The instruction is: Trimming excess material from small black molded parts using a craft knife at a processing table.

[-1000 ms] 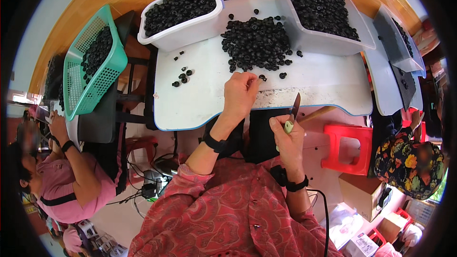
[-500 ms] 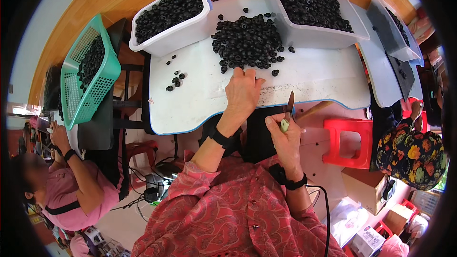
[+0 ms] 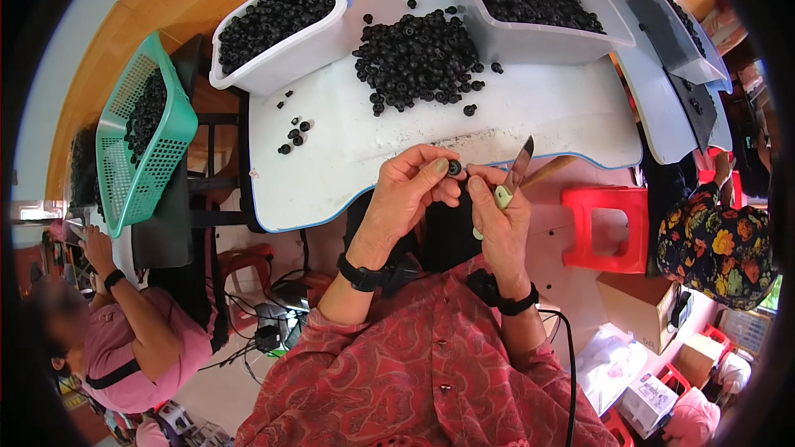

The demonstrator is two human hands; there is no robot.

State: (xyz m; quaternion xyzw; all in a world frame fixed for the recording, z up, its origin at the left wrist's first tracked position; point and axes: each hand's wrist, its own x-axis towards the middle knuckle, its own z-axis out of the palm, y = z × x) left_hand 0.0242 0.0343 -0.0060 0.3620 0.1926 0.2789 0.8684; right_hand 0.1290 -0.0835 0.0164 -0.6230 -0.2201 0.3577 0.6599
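Note:
Between the thumb and fingers of my left hand [image 3: 414,186] is a small round black part [image 3: 454,167] with a ring-shaped end. My right hand [image 3: 503,219] grips a knife [image 3: 520,163] with a pale green handle, its blade pointing up and away. The right fingertips are close beside the black part; whether they touch it I cannot tell. Both hands are over the near edge of the white table [image 3: 331,157]. Beyond them lies a heap of similar black parts [image 3: 418,62], and several loose ones [image 3: 296,139] are scattered to the left.
A white bin [image 3: 286,50] and a larger clear bin [image 3: 546,37], both full of black parts, stand at the back. At left is a green basket [image 3: 170,145] with more parts, near a co-worker in pink [image 3: 149,339]. A red stool [image 3: 609,228] stands at right.
My left hand has come back from the heap toward me, now with a black part in its fingers. My right hand has moved slightly up beside it, still gripping the knife.

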